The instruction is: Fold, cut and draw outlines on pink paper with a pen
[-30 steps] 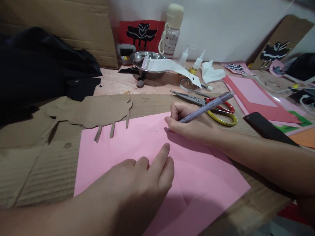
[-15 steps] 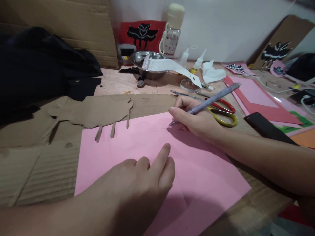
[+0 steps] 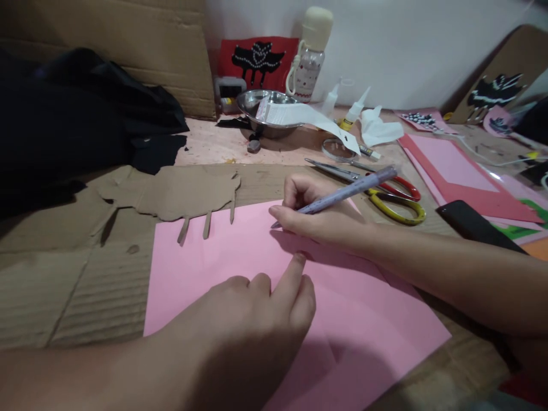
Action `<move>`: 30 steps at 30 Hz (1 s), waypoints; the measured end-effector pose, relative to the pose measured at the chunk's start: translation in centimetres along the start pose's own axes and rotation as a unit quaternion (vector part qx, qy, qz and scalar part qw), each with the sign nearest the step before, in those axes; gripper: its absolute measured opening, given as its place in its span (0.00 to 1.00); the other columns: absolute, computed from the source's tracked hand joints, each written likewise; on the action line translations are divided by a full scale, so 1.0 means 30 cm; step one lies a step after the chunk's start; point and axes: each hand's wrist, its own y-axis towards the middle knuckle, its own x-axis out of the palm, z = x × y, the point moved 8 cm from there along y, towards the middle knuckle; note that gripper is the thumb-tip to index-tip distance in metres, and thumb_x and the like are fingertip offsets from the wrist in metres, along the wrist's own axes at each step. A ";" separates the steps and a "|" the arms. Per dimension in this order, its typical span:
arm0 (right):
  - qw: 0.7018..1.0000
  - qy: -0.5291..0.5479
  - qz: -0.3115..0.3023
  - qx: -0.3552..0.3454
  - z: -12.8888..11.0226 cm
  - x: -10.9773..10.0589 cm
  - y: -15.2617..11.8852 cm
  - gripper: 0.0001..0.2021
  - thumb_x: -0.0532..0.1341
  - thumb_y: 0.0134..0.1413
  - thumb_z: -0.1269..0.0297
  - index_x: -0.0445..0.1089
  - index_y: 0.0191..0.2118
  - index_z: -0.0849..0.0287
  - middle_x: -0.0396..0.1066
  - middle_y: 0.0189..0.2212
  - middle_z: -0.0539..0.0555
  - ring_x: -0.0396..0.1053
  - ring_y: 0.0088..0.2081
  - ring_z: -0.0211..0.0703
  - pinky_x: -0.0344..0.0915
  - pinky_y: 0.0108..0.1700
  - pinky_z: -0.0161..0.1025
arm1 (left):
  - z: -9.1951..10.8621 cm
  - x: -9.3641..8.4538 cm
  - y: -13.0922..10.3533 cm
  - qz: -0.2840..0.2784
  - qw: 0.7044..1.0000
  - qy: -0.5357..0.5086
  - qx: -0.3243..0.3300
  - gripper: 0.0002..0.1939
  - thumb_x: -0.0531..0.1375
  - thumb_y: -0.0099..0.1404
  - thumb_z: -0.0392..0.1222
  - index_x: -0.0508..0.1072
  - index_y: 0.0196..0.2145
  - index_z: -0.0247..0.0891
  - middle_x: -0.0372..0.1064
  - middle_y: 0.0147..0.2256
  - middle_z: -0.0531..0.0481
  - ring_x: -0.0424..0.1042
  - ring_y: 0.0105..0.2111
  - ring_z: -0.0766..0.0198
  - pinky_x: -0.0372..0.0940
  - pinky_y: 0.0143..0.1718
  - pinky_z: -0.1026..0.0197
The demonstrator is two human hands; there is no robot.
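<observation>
A sheet of pink paper lies on corrugated cardboard. My right hand grips a lilac pen, its tip at the paper near the upper edge. Below it, my left hand rests on the sheet, index finger stretched forward and the other fingers bent; nothing shows in it. A brown cardboard cutout with thin leg-like strips overlaps the sheet's upper left edge. Scissors with one red and one yellow handle lie just beyond my right wrist. Any marks under my hands are hidden.
A metal bowl holding a white strip stands at the back, beside a bottle and small glue bottles. Black material is heaped at left. Coloured sheets and a dark flat object lie at right.
My right hand has moved left across the paper with the pen, which now leans lower. My left hand stays pressed on the sheet. The whole view has shifted slightly.
</observation>
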 end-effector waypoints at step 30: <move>0.999 -0.050 0.000 -0.018 0.022 0.017 -0.005 0.17 0.66 0.63 0.69 0.57 0.28 0.52 0.59 0.20 0.41 0.59 0.21 0.33 0.61 0.23 0.33 | -0.009 -0.035 -0.027 0.095 0.995 0.009 -0.037 0.19 0.52 0.71 0.35 0.79 0.50 0.33 0.82 0.40 0.40 0.72 0.20 0.59 0.59 0.15 0.56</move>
